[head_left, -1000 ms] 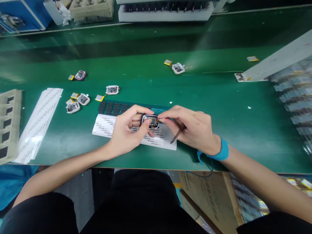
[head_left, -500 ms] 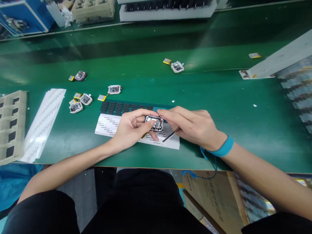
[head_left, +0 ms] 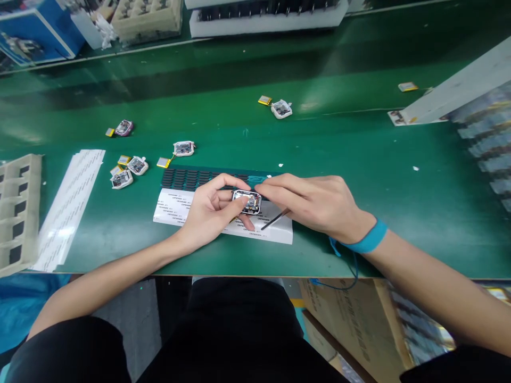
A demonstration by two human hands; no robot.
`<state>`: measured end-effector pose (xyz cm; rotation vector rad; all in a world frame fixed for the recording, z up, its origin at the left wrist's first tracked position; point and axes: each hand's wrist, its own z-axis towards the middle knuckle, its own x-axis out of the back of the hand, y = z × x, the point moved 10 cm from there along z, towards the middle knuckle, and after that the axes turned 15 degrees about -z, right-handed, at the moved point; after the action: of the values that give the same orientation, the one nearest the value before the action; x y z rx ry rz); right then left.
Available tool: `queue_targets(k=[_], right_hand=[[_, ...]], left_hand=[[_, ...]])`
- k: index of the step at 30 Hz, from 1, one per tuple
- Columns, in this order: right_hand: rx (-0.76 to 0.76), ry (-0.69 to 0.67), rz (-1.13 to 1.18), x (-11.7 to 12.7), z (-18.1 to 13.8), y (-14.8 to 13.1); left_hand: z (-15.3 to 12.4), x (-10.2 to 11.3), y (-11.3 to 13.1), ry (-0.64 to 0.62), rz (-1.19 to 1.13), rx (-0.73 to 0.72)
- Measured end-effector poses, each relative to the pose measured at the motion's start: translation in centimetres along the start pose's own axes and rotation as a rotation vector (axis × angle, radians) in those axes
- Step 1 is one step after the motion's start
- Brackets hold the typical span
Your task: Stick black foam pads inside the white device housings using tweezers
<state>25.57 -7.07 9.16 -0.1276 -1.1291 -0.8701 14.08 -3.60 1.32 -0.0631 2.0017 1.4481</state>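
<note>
My left hand [head_left: 213, 205] grips an open watch case [head_left: 252, 206] with a white rim and a bare circuit board inside; its thumb lies over the board. Close against the case's upper right edge are the pinched fingertips of my right hand [head_left: 315, 202]. Whether they hold a small part there cannot be made out. A thin dark pointed tool [head_left: 274, 219], perhaps tweezers, sticks out from under the right palm. Below the hands lies a printed white backing sheet [head_left: 173, 206], with a strip of black adhesive pads [head_left: 187, 178] along its far edge.
Several open watch cases with batteries, such as one case [head_left: 184, 148], lie farther back. White printed strips [head_left: 74, 207] and a beige tray [head_left: 18, 213] are at left. A white post [head_left: 451, 88] stands at right. A blue strap [head_left: 369, 238] with a cord circles my right wrist.
The view has shifted slightly, so the back things sit a little farther left. Both hands keep nearly the same hold on the watch case and the tool.
</note>
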Motion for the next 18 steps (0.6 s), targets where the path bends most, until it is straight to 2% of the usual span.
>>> queue_targets(k=[4,9,18], right_hand=[[-0.055,0.060,0.077,0.5,-0.5,0.5],[-0.106,0.050,0.202,0.3,-1.0,0.1],[-0.154,0.094,0.162,0.9,-0.6,-1.5]], left_hand=[[0.0,0.1,0.6,0.034,0.035,-0.064],[-0.4,0.3,0.7,0.081,0.055,-0.123],[-1.2,-0.3,0.7,0.097,0.110,-0.162]])
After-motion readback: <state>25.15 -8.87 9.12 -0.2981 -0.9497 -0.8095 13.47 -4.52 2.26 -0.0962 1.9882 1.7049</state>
